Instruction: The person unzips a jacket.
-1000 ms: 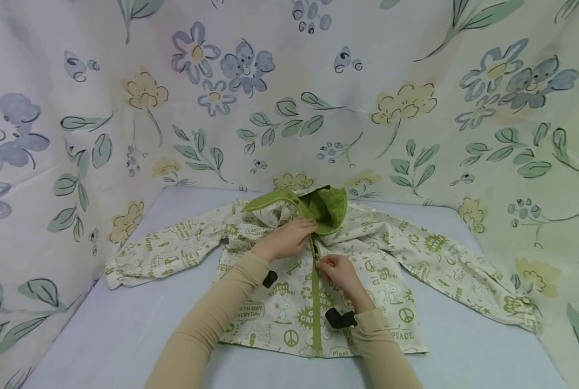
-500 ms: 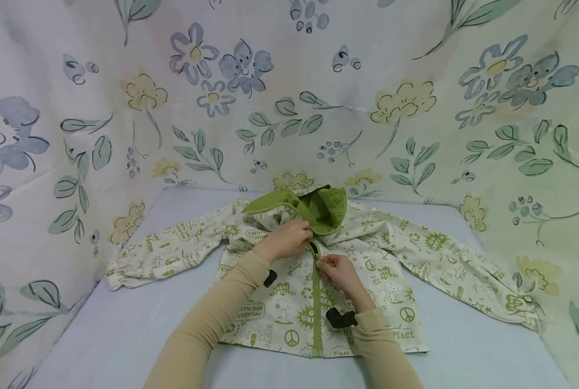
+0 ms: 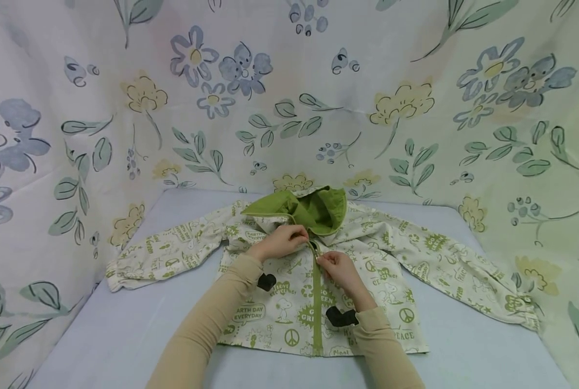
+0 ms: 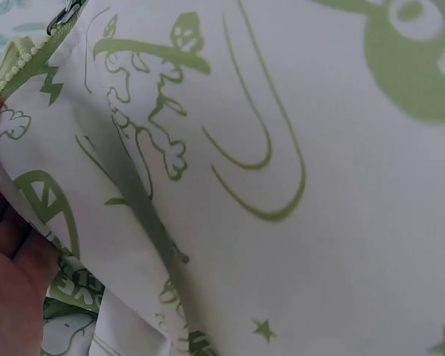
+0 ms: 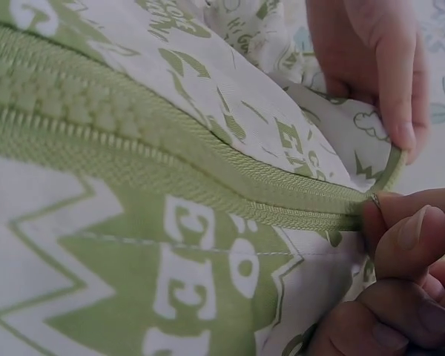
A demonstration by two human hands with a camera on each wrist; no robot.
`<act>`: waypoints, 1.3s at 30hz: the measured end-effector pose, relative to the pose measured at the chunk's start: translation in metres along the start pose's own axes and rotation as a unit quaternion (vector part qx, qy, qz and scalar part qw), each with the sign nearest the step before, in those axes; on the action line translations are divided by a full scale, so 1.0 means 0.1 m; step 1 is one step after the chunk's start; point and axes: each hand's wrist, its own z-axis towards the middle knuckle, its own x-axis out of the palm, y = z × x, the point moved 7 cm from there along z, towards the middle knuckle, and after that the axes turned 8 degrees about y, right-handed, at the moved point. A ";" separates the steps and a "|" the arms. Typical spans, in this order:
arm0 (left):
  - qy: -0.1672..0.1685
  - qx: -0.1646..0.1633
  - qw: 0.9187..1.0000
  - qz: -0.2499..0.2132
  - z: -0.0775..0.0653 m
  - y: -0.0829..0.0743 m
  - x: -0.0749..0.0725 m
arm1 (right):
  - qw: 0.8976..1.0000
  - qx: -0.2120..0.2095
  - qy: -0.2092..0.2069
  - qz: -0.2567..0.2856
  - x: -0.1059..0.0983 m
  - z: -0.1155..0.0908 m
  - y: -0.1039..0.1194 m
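A white hooded jacket (image 3: 284,324) with green print lies front up, its sleeves spread to both sides. Its green front zipper (image 5: 208,174) is closed from the hem up to the right hand and parted above it. My right hand (image 3: 340,273) pinches the zipper pull at the upper chest; in the right wrist view its thumb and finger (image 5: 411,230) cover most of the pull. Just above and to the left, my left hand (image 3: 283,241) pinches the jacket's left-side zipper edge below the hood. The left wrist view shows zipper teeth (image 4: 18,70) beside those fingers, with the metal slider (image 4: 63,21) beyond.
The green-lined hood (image 3: 321,210) lies opened at the back. A pale bluish table surface (image 3: 139,319) is under the jacket. Flower-printed cloth (image 3: 289,156) rises behind and along both sides. Dark wrist mounts (image 3: 340,317) hang below the hands over the jacket front.
My left hand has shifted slightly left and nearer, its fingers curling from lying flat near the collar to pinching the zipper edge. My right hand stays nearly in place at the zipper pull.
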 end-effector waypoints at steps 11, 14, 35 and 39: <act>-0.022 -0.045 0.998 -0.042 -0.02 0.07 0.04 | 1.000 -0.013 0.015 -0.013 0.08 -0.04 -0.02; -0.032 -0.048 0.997 -0.042 0.00 0.07 0.04 | 1.000 -0.009 0.019 -0.007 0.10 -0.06 -0.06; -0.080 -0.093 0.989 -0.086 0.04 0.07 -0.10 | 0.999 -0.004 0.014 -0.045 0.12 -0.16 -0.01; -0.101 -0.095 0.986 -0.088 0.04 0.05 -0.10 | 0.999 -0.007 0.017 -0.047 0.12 -0.19 -0.02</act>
